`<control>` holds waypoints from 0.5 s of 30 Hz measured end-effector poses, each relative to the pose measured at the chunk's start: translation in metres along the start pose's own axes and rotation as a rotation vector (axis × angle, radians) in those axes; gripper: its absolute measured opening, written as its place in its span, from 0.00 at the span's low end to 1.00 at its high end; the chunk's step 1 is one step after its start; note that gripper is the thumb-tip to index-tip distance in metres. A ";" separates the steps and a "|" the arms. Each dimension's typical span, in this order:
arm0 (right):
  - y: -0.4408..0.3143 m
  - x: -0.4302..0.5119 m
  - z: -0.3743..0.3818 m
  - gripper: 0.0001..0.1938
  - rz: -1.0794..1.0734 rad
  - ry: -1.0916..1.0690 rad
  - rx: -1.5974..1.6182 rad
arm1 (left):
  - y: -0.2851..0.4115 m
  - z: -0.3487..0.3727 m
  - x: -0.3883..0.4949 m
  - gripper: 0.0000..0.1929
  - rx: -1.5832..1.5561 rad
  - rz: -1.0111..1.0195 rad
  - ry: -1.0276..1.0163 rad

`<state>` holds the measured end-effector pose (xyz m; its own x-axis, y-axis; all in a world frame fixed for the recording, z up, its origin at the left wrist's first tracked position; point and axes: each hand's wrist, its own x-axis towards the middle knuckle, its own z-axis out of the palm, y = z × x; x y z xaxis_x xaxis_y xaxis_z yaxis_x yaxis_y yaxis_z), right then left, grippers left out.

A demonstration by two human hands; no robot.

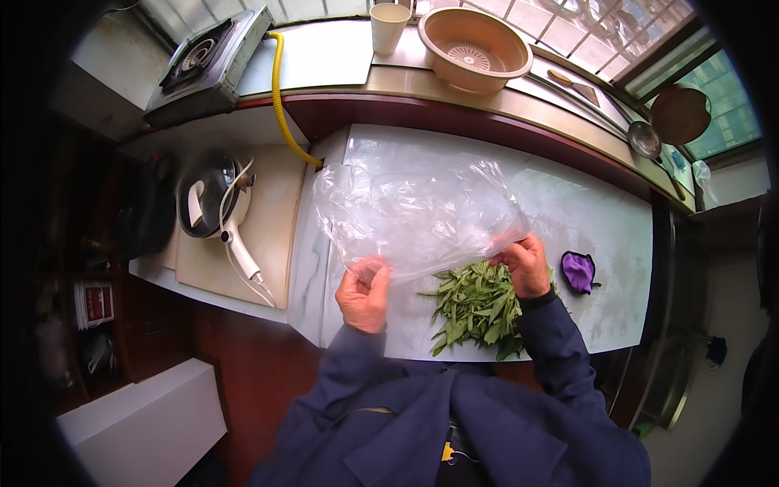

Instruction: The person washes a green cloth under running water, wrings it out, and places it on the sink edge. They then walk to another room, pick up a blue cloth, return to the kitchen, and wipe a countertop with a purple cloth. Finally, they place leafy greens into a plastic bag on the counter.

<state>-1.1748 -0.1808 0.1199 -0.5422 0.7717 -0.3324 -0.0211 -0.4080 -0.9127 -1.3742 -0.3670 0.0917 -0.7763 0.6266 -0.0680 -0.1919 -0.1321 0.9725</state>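
Note:
A clear plastic bag (420,213) is spread between my two hands above the light counter. My left hand (365,295) pinches its near left edge between thumb and fingers. At the near right corner, my right hand (524,265) grips the film in the same way. A heap of leafy green vegetables (478,310) lies on the counter below and between the hands, partly covered by the bag's edge and my right forearm. To the right of my right hand rests a small purple cloth item (578,272) with a dark border.
An electric pan (210,198) with a lid and cord sits on a board (277,243) at the left. Along the back ledge stand a gas stove (207,61), a paper cup (389,29), a plastic colander (475,49) and a ladle (644,139). A yellow hose (279,91) drops to the counter.

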 end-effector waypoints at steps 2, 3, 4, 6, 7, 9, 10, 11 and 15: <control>0.005 -0.001 -0.008 0.15 0.034 -0.036 -0.124 | -0.006 -0.006 -0.009 0.05 0.046 0.029 0.015; 0.005 -0.001 -0.010 0.17 0.074 -0.024 -0.205 | -0.009 -0.008 -0.014 0.06 0.055 0.043 0.017; 0.003 0.000 -0.014 0.22 0.100 -0.031 -0.206 | -0.012 -0.011 -0.018 0.06 0.064 0.047 0.019; -0.002 0.004 -0.018 0.24 0.034 -0.122 -0.158 | -0.017 -0.018 -0.030 0.07 0.072 0.021 0.013; -0.005 0.006 -0.019 0.25 0.022 -0.127 -0.144 | -0.019 -0.022 -0.035 0.07 0.070 0.006 0.011; -0.006 0.018 -0.013 0.34 0.017 -0.166 -0.252 | -0.023 -0.026 -0.044 0.08 0.032 0.003 0.025; -0.003 0.024 -0.007 0.36 0.013 -0.172 -0.338 | -0.024 -0.029 -0.048 0.09 0.009 0.006 0.026; 0.001 0.030 -0.001 0.38 -0.003 -0.191 -0.418 | -0.025 -0.030 -0.052 0.09 0.022 0.015 0.026; 0.024 0.048 0.018 0.35 0.096 -0.352 -0.804 | -0.021 -0.040 -0.060 0.12 0.075 0.052 -0.008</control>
<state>-1.2169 -0.1624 0.0869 -0.7412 0.5026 -0.4450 0.5633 0.1051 -0.8195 -1.3478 -0.4321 0.0669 -0.7790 0.6269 -0.0155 -0.1056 -0.1068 0.9887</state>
